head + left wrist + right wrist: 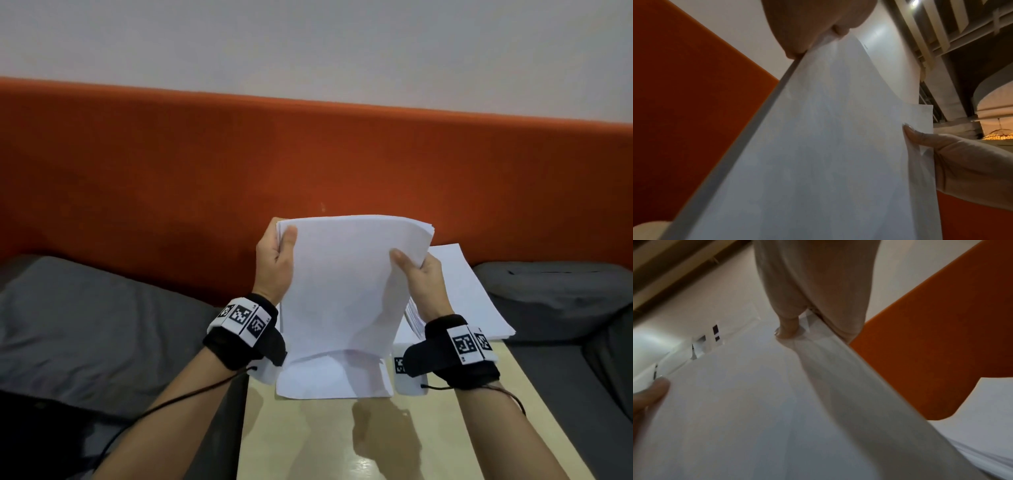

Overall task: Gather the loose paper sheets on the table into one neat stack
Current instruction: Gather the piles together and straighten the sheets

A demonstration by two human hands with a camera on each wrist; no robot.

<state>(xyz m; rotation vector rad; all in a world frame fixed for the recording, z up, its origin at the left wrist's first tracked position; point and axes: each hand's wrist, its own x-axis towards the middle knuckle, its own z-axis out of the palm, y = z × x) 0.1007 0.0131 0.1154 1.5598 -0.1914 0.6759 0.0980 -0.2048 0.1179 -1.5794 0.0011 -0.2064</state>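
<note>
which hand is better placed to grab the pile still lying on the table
Right, probably. The right hand grips the held sheets on the side beside the flat pile. The left hand holds the far edge, and the raised sheets lie between.

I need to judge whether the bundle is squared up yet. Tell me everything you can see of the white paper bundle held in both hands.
The bundle of plain white paper sheets stands nearly upright, its bottom edge on the pale wooden table, where it bows outward. The left hand grips its upper left edge, the right hand its right edge, thumbs in front. The top curls backward, and the right-side sheets fan unevenly. Another white stack lies behind it.
</note>
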